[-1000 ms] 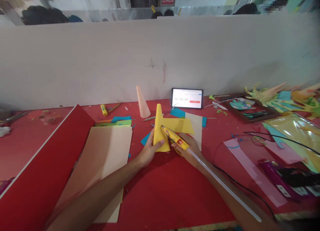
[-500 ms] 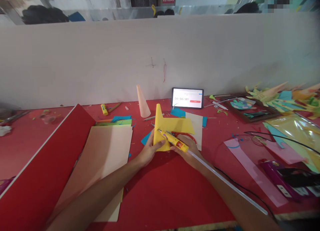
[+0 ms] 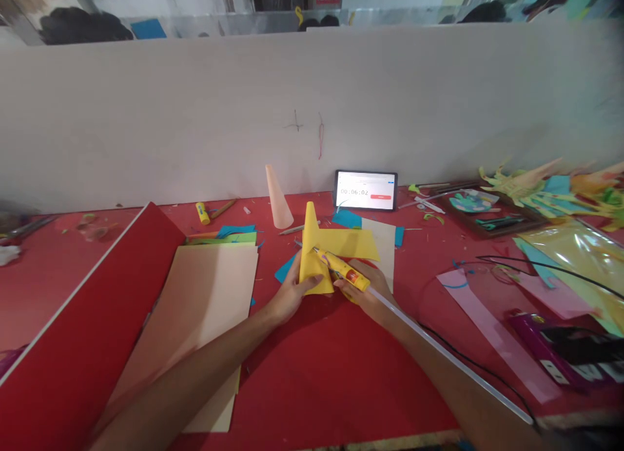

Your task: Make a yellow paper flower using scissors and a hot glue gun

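My left hand [image 3: 291, 294] is closed round the lower left side of a yellow paper cone [image 3: 310, 243], its thumb pressed on the front. The cone stands nearly upright, narrow end up. In my right hand [image 3: 373, 292] is a yellow hot glue gun [image 3: 348, 273], its nozzle tip at the cone's front surface; whether it touches I cannot tell. A long clear glue stick [image 3: 439, 344] trails from the gun's back toward my right forearm. Behind the cone lies a flat yellow paper piece [image 3: 351, 243], partly hidden by my right hand and the gun.
A peach paper cone [image 3: 279, 201] stands near the white partition. A phone [image 3: 365, 191] showing a timer leans there too. Stacked paper sheets [image 3: 214, 288] and a red board [image 3: 97, 288] are at left. Pink strips [image 3: 497, 337], a purple box [image 3: 541, 347] and a dark tray [image 3: 526, 229] are at right.
The glue gun's tip has shifted slightly right and up along the cone. My right hand has moved a little, and the red-handled thing behind it no longer shows.
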`<action>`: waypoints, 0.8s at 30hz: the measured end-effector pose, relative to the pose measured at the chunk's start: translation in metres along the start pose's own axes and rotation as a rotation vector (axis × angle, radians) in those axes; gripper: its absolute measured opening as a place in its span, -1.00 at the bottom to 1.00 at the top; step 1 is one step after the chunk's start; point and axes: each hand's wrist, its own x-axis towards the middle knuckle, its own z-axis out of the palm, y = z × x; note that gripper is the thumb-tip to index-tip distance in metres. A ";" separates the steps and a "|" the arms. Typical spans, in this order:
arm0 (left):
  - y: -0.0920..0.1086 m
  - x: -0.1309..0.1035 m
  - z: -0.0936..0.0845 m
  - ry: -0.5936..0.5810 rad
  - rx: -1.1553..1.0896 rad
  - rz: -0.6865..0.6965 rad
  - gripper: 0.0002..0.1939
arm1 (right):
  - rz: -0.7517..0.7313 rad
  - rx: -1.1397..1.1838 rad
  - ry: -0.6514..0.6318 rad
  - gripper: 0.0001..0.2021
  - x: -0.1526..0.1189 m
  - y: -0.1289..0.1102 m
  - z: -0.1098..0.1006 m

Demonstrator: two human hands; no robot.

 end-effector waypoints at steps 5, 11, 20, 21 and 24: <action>-0.004 0.002 -0.002 -0.017 -0.025 0.009 -0.17 | -0.092 0.057 -0.084 -0.64 -0.002 -0.003 0.003; -0.002 0.002 0.000 -0.006 -0.043 -0.006 -0.20 | -0.037 0.007 -0.039 -0.54 -0.003 -0.002 0.003; 0.002 0.001 0.002 0.024 -0.037 -0.019 -0.23 | 0.029 -0.069 0.057 -0.63 0.001 0.001 0.002; 0.004 0.001 0.002 0.026 -0.054 -0.027 -0.21 | 0.022 -0.065 0.078 -0.65 0.001 0.003 0.003; 0.008 0.001 0.003 0.033 -0.081 -0.034 -0.17 | 0.000 -0.034 0.121 -0.72 -0.001 0.007 0.006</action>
